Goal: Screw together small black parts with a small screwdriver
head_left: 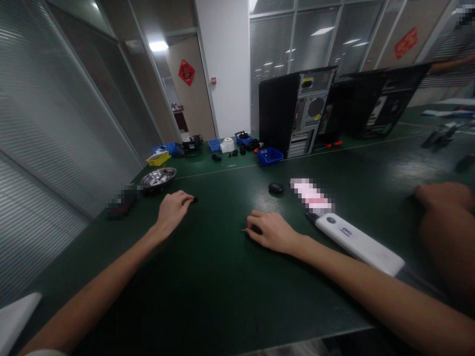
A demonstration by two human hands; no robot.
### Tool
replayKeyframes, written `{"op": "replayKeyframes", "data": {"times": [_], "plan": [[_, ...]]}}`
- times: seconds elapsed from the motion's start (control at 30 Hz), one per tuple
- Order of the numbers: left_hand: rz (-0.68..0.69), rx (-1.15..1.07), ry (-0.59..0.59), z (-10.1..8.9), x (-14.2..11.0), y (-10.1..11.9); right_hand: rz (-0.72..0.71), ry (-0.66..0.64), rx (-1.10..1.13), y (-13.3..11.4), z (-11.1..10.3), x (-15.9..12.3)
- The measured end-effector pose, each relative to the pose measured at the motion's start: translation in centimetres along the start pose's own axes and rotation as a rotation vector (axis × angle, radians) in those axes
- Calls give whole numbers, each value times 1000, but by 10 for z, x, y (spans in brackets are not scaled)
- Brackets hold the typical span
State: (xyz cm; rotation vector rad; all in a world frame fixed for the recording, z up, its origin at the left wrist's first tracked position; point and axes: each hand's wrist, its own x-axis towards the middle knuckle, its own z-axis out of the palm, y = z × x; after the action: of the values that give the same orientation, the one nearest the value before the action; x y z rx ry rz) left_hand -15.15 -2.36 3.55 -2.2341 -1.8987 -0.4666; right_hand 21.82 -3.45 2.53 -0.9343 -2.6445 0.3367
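Observation:
My left hand (173,211) is over the green tabletop (208,277), its fingertips pinched on a small black piece (195,200) too small to name. To its right, my right hand (273,231) rests on the table with the fingers curled round a small black-handled tool (256,229). A thin metal tip pokes out of that tool toward the left; most of the handle is hidden in the fingers. Just beyond the right hand lies a black computer mouse (276,188). A long white device (358,243) marked 18 lies beside my right forearm.
A metal bowl (159,179) with small parts stands at the left, near a yellow tray (158,158). Farther back are a blue bin (270,156) and computer towers (280,113). Another person's arm (447,222) reaches in at the right.

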Motion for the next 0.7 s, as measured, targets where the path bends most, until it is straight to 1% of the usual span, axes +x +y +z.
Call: {"op": "replayKeyframes", "data": {"times": [0.07, 0.13, 0.17, 0.23, 0.3, 0.4, 0.47, 0.6, 0.7], "plan": [[169, -150, -32, -4, -11, 47, 9, -1, -5, 0, 0, 0], [306, -247, -64, -7, -27, 87, 10, 1, -11, -1, 0, 0], [362, -278, -87, -7, -35, 103, 8, 3, -16, -1, 0, 0], [421, -342, -114, -6, -48, 121, 1, 8, -28, -1, 1, 0], [404, -436, -132, -1, -54, 127, -3, 14, -39, 0, 1, -1], [339, -594, -173, 7, -54, 122, -7, 30, -31, 0, 2, -1], [323, -661, -215, 10, -52, 119, -8, 43, -4, 0, 3, -1], [222, -700, -230, 12, -49, 119, -15, 45, 60, -2, 4, -1], [210, -703, -230, 11, -49, 120, -41, 29, 64, -4, 3, -1]]}}
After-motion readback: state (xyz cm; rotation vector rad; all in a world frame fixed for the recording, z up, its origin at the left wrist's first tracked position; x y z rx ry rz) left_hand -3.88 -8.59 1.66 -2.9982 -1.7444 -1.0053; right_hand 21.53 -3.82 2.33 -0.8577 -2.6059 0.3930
